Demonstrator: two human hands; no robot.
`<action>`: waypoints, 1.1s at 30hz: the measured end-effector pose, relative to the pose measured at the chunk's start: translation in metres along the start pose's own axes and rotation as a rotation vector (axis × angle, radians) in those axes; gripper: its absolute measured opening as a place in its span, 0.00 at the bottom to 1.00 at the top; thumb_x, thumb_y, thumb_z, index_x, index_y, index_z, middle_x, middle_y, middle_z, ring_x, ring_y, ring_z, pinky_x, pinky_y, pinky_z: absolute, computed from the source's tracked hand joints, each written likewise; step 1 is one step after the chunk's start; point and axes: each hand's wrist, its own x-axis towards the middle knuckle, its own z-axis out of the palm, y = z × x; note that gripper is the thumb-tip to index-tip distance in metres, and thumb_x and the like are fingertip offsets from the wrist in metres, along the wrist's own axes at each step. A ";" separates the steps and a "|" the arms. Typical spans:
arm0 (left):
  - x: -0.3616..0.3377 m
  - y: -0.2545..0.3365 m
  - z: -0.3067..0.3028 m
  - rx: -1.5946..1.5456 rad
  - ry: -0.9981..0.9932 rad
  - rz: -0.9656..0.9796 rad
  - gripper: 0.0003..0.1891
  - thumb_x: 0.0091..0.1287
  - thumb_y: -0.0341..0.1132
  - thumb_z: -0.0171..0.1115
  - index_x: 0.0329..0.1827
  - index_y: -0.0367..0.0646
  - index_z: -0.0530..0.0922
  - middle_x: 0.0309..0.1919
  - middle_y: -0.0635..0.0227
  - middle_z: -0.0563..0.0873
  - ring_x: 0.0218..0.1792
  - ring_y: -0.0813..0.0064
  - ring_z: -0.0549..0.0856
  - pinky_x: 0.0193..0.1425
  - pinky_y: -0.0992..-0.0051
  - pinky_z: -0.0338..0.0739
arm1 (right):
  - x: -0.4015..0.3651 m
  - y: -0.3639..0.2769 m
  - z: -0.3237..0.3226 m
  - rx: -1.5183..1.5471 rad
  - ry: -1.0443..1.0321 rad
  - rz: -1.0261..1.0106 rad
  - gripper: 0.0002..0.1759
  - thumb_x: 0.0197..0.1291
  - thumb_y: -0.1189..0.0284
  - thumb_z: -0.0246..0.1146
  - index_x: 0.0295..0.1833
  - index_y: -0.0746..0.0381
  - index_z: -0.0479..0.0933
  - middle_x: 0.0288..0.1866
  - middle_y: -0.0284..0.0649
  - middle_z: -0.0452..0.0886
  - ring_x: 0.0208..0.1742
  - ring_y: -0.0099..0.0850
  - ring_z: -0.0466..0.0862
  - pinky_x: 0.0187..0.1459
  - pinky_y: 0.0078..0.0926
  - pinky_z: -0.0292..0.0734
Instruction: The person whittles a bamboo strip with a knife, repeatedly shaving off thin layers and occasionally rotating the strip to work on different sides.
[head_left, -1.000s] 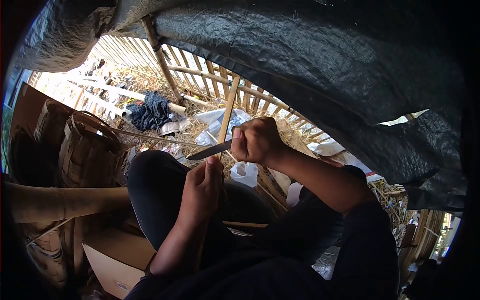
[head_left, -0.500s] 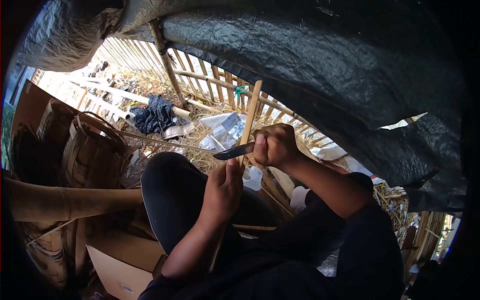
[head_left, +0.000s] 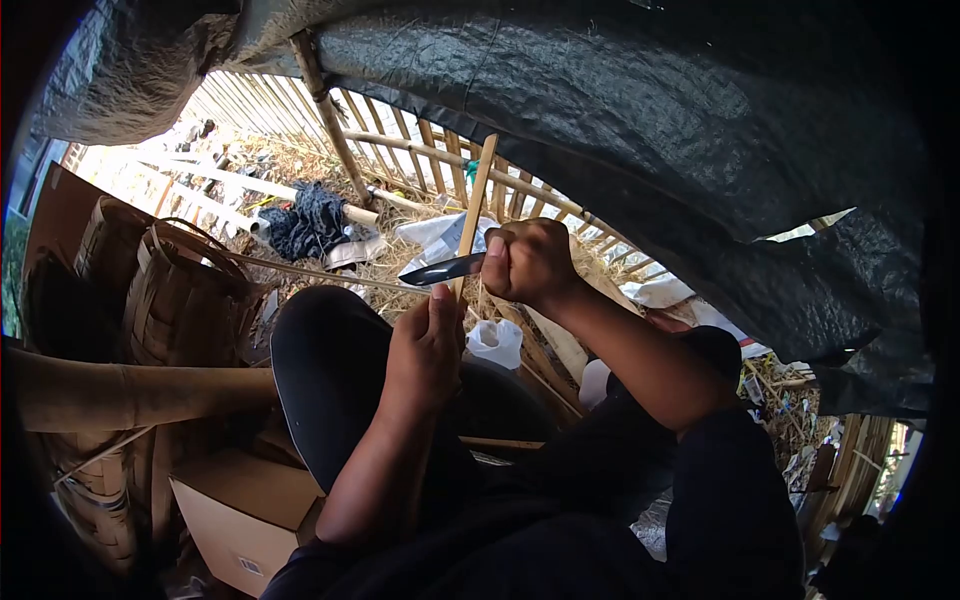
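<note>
My left hand (head_left: pixel 425 355) is closed round the lower part of a flat bamboo strip (head_left: pixel 477 195), which points up and slightly right, away from me. My right hand (head_left: pixel 530 262) grips a knife, its handle hidden in the fist. The dark knife blade (head_left: pixel 440 270) points left and lies across the strip, just above my left thumb. My left thumb tip sits right below the blade's edge. The strip's lower end is hidden behind my left hand.
Woven baskets (head_left: pixel 175 290) and a thick bamboo pole (head_left: pixel 150 400) are at the left, above a cardboard box (head_left: pixel 245 510). A black tarpaulin (head_left: pixel 620 120) hangs over the right. Beyond my knees are a bamboo fence (head_left: pixel 400 150), dark cloth (head_left: pixel 305 222) and a white plastic container (head_left: pixel 495 342).
Both hands, with the knife and bamboo strip, have shifted left and a little upward in view. The white container behind them shows more fully.
</note>
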 end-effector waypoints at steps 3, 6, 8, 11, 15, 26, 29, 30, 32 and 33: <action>0.003 -0.004 0.001 -0.033 0.018 0.014 0.26 0.77 0.54 0.45 0.32 0.40 0.76 0.17 0.81 0.69 0.17 0.91 0.64 0.20 0.84 0.54 | 0.004 0.006 -0.001 -0.004 -0.007 -0.009 0.20 0.56 0.66 0.53 0.14 0.61 0.74 0.09 0.46 0.71 0.12 0.45 0.75 0.19 0.41 0.74; -0.012 0.001 0.004 -0.052 -0.005 -0.064 0.25 0.77 0.53 0.45 0.31 0.40 0.75 0.16 0.80 0.69 0.17 0.90 0.65 0.19 0.84 0.55 | 0.030 0.042 -0.023 -0.342 0.073 0.541 0.29 0.66 0.64 0.48 0.13 0.65 0.74 0.13 0.52 0.74 0.17 0.53 0.78 0.25 0.47 0.76; -0.025 0.004 0.015 -0.106 -0.165 -0.063 0.28 0.78 0.52 0.42 0.28 0.38 0.74 0.17 0.79 0.70 0.19 0.89 0.65 0.23 0.82 0.58 | 0.034 0.059 -0.047 -0.360 0.020 0.474 0.29 0.67 0.63 0.47 0.15 0.67 0.74 0.15 0.55 0.74 0.19 0.53 0.79 0.26 0.47 0.75; -0.026 -0.002 0.013 -0.097 -0.134 -0.038 0.28 0.78 0.54 0.43 0.28 0.39 0.73 0.18 0.79 0.70 0.20 0.89 0.66 0.24 0.83 0.58 | 0.023 0.046 -0.040 -0.326 0.077 0.584 0.29 0.66 0.62 0.47 0.15 0.65 0.76 0.17 0.56 0.76 0.21 0.54 0.81 0.26 0.46 0.77; -0.018 0.003 0.005 -0.185 -0.134 -0.035 0.24 0.76 0.53 0.48 0.29 0.42 0.72 0.18 0.79 0.69 0.17 0.90 0.65 0.20 0.85 0.56 | 0.024 0.029 -0.045 0.077 0.170 0.756 0.36 0.73 0.55 0.41 0.15 0.66 0.70 0.12 0.47 0.71 0.16 0.41 0.75 0.25 0.39 0.68; -0.031 0.036 0.001 -0.118 -0.172 -0.207 0.26 0.76 0.56 0.47 0.33 0.41 0.74 0.15 0.80 0.67 0.14 0.90 0.64 0.16 0.84 0.55 | 0.024 0.006 -0.056 0.649 -0.196 0.528 0.27 0.74 0.54 0.50 0.27 0.65 0.70 0.18 0.29 0.67 0.23 0.18 0.64 0.26 0.24 0.59; -0.029 0.039 0.000 -0.150 -0.166 -0.239 0.25 0.76 0.55 0.46 0.34 0.41 0.74 0.14 0.78 0.67 0.11 0.87 0.63 0.14 0.83 0.56 | 0.036 0.005 -0.060 0.644 -0.132 0.543 0.23 0.73 0.60 0.55 0.28 0.65 0.73 0.19 0.27 0.68 0.23 0.13 0.63 0.25 0.19 0.57; -0.029 0.039 0.000 -0.178 -0.173 -0.271 0.24 0.77 0.54 0.46 0.33 0.41 0.74 0.13 0.78 0.67 0.10 0.86 0.63 0.14 0.83 0.56 | 0.039 0.007 -0.060 0.593 -0.110 0.567 0.20 0.72 0.63 0.57 0.29 0.65 0.74 0.19 0.26 0.68 0.24 0.11 0.63 0.25 0.18 0.56; -0.028 0.036 0.003 -0.188 -0.175 -0.284 0.24 0.77 0.53 0.46 0.33 0.41 0.74 0.13 0.77 0.67 0.10 0.86 0.62 0.14 0.82 0.56 | 0.040 0.011 -0.069 0.433 -0.180 0.512 0.22 0.72 0.60 0.58 0.29 0.66 0.75 0.18 0.29 0.70 0.22 0.14 0.66 0.24 0.21 0.58; -0.028 0.034 0.004 -0.197 -0.180 -0.298 0.24 0.77 0.53 0.46 0.32 0.41 0.73 0.13 0.77 0.66 0.10 0.85 0.62 0.14 0.82 0.56 | 0.043 0.007 -0.076 0.286 -0.201 0.450 0.24 0.71 0.58 0.58 0.27 0.66 0.75 0.17 0.32 0.69 0.21 0.17 0.66 0.24 0.23 0.59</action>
